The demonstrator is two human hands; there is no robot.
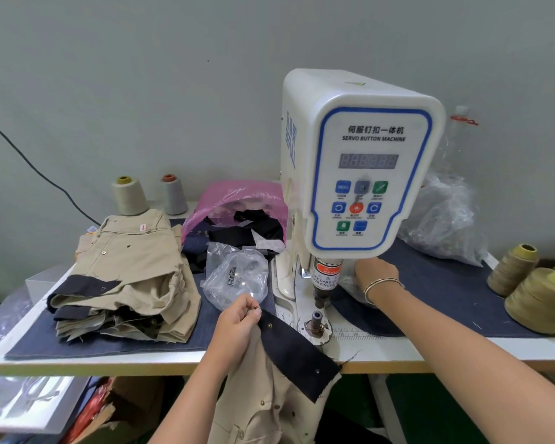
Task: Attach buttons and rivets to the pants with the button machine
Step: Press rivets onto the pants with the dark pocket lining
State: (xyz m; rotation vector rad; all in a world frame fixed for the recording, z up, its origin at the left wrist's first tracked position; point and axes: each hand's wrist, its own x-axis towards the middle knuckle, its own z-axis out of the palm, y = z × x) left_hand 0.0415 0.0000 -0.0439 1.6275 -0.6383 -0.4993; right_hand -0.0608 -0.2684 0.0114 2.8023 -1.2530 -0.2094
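Head view, left hand (237, 318) pinching pants (269, 379) waistband

Machine: white button machine (359, 161) stands on the table (430, 354), right of centre, panel reading "SERVO BUTTON MACHINE".
Left hand: left hand (237, 322) pinches the dark waistband (295, 350) of the beige pants (269, 408) at the near table edge, just left of the machine's lower die (316, 320).
Right hand: right hand (374, 274), with a bracelet at the wrist, reaches behind the machine's head into a clear bag; its fingers are hidden.
Left side: stack of beige pants (125, 270) on blue cloth.
Centre: clear bag of buttons (234, 277), pink bag (237, 200) behind it.
Far: 2 thread cones (130, 195).
Right: 2 tan thread cones (532, 299).
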